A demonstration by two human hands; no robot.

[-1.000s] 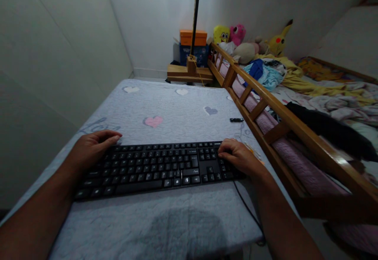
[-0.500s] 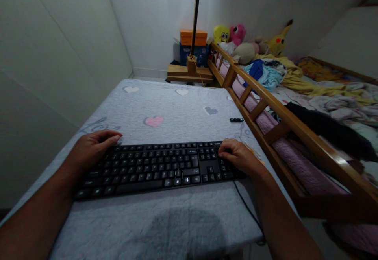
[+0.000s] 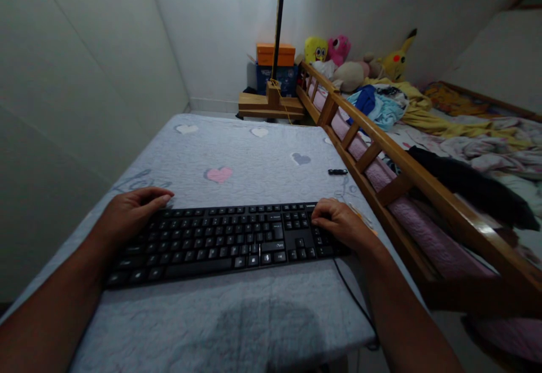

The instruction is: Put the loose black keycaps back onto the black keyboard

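Note:
A black keyboard (image 3: pixel 220 240) lies across the cloth-covered table (image 3: pixel 203 322), its space bar on my side. My left hand (image 3: pixel 131 215) is closed around its left end, the thumb and forefinger reaching past the far left corner. At the other end my right hand (image 3: pixel 339 223) grips the side by the number pad, fingers curled over the keys. The undersides of both grips are hidden. From the near right edge a black cable (image 3: pixel 353 297) runs down over the table's corner. Just beyond my right hand lie some thin yellow and whitish items (image 3: pixel 359 215), partly covered.
A small black object (image 3: pixel 337 172) rests near the table's right edge. Along that side runs a wooden bed rail (image 3: pixel 381 141), with bedding and plush toys (image 3: pixel 317 50) behind it. At the far end stand a wooden base with a pole (image 3: pixel 273 99) and an orange box (image 3: pixel 275 54).
The view has shifted very slightly. Both hands keep their places at the keyboard's ends, and the keyboard has not visibly moved on the table.

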